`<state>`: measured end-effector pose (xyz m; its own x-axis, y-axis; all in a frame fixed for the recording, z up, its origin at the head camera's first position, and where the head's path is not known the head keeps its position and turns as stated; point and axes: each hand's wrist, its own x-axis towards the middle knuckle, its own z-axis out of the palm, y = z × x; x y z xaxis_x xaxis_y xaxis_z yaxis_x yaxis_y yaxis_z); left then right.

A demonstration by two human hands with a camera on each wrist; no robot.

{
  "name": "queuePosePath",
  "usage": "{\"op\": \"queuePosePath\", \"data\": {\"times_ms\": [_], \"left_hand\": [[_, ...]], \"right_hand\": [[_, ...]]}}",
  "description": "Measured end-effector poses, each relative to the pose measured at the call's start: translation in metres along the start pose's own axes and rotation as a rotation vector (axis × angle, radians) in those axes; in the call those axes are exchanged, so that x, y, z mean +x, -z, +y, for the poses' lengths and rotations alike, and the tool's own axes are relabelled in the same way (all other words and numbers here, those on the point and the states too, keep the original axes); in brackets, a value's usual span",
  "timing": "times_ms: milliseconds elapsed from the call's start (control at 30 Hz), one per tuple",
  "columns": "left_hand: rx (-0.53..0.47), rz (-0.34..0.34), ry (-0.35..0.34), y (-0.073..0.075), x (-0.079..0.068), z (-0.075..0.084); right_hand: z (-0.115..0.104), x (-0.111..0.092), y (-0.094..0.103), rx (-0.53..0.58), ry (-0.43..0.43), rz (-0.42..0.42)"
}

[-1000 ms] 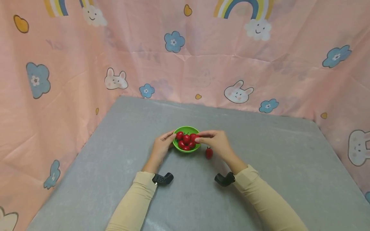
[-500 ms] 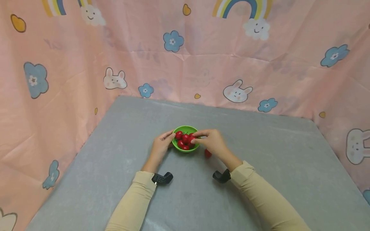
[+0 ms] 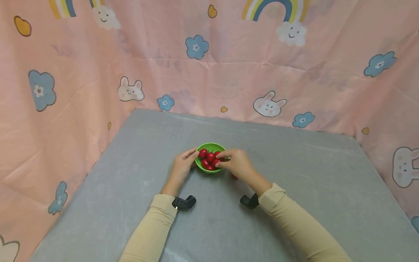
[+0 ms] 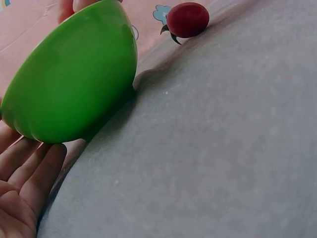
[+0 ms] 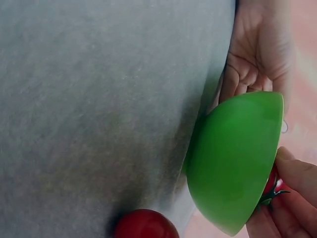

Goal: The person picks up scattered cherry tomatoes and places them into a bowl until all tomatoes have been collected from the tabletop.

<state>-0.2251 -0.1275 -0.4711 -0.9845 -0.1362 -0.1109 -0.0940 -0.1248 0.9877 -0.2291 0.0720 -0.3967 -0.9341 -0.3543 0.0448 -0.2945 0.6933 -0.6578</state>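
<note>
A green bowl [image 3: 212,145] stands on the grey tabletop with several red cherry tomatoes [image 3: 211,157] inside. My left hand [image 3: 181,166] holds the bowl's left side, its thumb at the rim and its fingers along the outer wall. Over the right part of the rim, my right hand [image 3: 240,163] pinches a cherry tomato [image 5: 270,181] with a green stalk, low among the others. One loose cherry tomato [image 4: 188,20] lies on the table right of the bowl. In the head view my right hand covers most of it.
The grey table [image 3: 147,138] stretches out around the bowl on all sides. A pink curtain [image 3: 229,72] printed with rabbits and flowers closes off the back and both sides. Black wrist cameras [image 3: 184,202] sit on both arms.
My right hand has moved left and a little down, taking its tomato from the rim into the bowl. It now hides most of the loose tomato. The left hand stays put.
</note>
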Motion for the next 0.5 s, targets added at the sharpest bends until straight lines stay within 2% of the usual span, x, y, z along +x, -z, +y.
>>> {"op": "queuePosePath", "data": {"times_ms": [133, 367, 500], "left_hand": [[-0.003, 0.002, -0.004, 0.0003, -0.0003, 0.0005], [-0.001, 0.002, -0.008, 0.0006, 0.0003, -0.0004], [-0.001, 0.007, -0.007, 0.0000, 0.0012, -0.0016]], "right_hand": [[-0.0008, -0.0007, -0.0017, -0.025, 0.032, 0.003], [0.0004, -0.0015, -0.0030, -0.040, 0.039, 0.003], [0.0031, -0.0041, -0.0004, 0.010, 0.041, 0.022]]}}
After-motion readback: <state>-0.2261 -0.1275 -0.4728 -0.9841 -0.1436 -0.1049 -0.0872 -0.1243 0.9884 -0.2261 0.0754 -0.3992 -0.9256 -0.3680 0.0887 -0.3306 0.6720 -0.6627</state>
